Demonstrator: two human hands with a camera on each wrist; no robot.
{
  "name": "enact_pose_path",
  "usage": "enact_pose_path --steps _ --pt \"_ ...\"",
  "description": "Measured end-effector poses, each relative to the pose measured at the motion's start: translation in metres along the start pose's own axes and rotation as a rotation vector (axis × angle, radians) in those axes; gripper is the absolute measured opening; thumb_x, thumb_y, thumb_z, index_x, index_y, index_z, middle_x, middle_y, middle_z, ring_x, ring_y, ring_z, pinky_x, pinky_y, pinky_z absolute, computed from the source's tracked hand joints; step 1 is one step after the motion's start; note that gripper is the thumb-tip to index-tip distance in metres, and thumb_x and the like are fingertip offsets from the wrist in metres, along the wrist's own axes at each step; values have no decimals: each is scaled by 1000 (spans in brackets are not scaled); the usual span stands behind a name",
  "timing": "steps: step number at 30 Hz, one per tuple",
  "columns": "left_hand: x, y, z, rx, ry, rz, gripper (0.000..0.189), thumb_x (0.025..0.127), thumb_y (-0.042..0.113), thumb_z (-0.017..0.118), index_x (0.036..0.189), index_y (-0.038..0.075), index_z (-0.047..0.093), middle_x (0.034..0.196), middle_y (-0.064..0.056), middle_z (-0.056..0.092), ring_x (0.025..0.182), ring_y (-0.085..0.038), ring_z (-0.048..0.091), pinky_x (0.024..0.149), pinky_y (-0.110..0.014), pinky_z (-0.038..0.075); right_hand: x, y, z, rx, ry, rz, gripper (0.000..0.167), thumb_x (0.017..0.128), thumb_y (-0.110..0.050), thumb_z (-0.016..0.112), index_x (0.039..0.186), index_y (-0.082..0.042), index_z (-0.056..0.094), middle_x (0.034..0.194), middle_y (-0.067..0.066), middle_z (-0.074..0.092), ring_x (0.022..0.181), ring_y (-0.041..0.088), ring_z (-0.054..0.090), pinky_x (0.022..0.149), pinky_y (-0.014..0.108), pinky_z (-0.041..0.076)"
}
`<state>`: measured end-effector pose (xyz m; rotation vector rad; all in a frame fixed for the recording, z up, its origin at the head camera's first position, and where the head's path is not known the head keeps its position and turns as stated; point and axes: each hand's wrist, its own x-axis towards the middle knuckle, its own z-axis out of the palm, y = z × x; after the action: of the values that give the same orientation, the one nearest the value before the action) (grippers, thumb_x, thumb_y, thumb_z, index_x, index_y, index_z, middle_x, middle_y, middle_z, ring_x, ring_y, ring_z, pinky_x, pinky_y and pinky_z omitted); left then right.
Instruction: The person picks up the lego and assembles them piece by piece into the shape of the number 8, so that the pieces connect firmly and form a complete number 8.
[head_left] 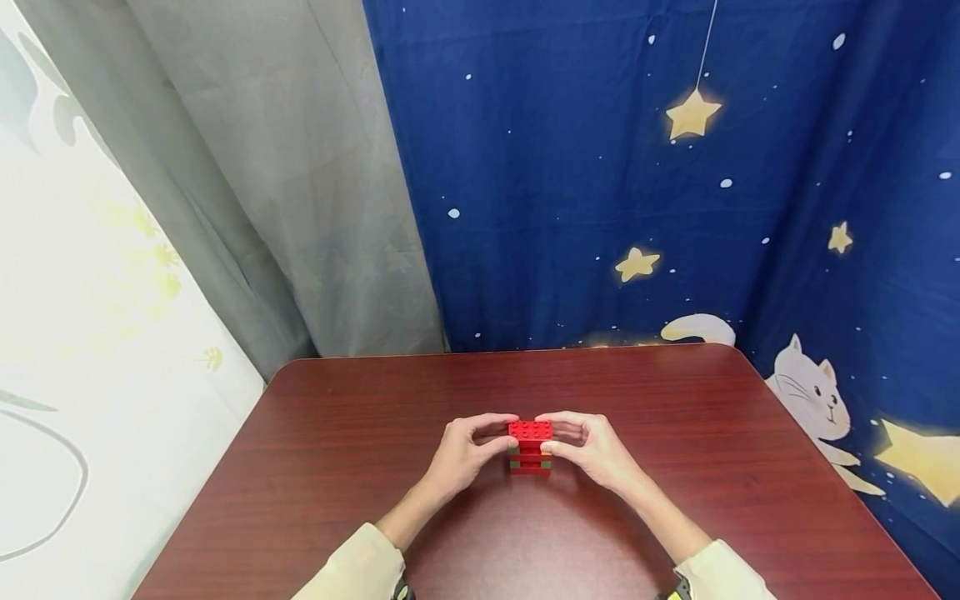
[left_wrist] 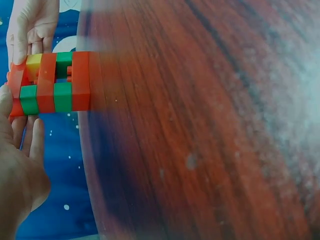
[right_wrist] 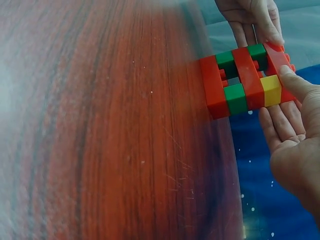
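A small tower of toy building bricks stands on the table, both hands at its top. Its long red top brick (head_left: 530, 431) shows studs. Below it come a red middle brick (left_wrist: 46, 82) and a red bottom brick (left_wrist: 81, 82), spaced apart by short green bricks (right_wrist: 235, 99) and one yellow brick (right_wrist: 272, 90) at the ends, with gaps between. My left hand (head_left: 463, 454) pinches the left end of the top brick, thumb on the near side, fingers behind. My right hand (head_left: 596, 450) grips the right end the same way, above the yellow brick.
The dark red-brown wooden table (head_left: 360, 417) reaches to a back edge beyond the tower. Behind it hang a grey curtain (head_left: 300, 183) and a blue curtain (head_left: 555, 167) with stars and a white cat. A white printed cloth (head_left: 97, 350) hangs at the left.
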<state>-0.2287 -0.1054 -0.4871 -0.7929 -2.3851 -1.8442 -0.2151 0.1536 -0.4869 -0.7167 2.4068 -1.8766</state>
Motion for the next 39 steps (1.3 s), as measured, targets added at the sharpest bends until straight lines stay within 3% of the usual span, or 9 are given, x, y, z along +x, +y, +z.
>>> enact_pose_path --steps 12,24,35,39 --pt "-2 -3 1 12 3 24 38 91 14 86 127 7 77 115 -4 79 105 -18 76 91 -27 61 -2 -4 5 -34 18 -2 39 96 -14 81 132 -3 71 121 15 76 115 31 74 96 24 57" --pt "-2 -2 2 20 8 40 39 91 15 86 127 5 76 116 -4 79 106 -17 76 91 -27 61 -4 -6 11 -56 84 -21 35 96 -18 82 128 -9 76 118 7 78 111 20 75 95 22 57" --pt "-1 -2 3 0 1 23 39 92 14 85 127 1 75 116 -4 78 108 -18 76 91 -30 62 -3 -3 11 -54 84 -65 32 96 -13 81 126 -4 75 117 12 78 109 27 76 92 22 58" --pt "-2 -1 2 4 6 16 40 90 14 86 127 2 76 115 -4 79 106 -18 76 90 -28 62 -3 -4 11 -51 82 -41 33 95 -14 82 127 -7 76 117 10 78 110 23 76 93 22 58"
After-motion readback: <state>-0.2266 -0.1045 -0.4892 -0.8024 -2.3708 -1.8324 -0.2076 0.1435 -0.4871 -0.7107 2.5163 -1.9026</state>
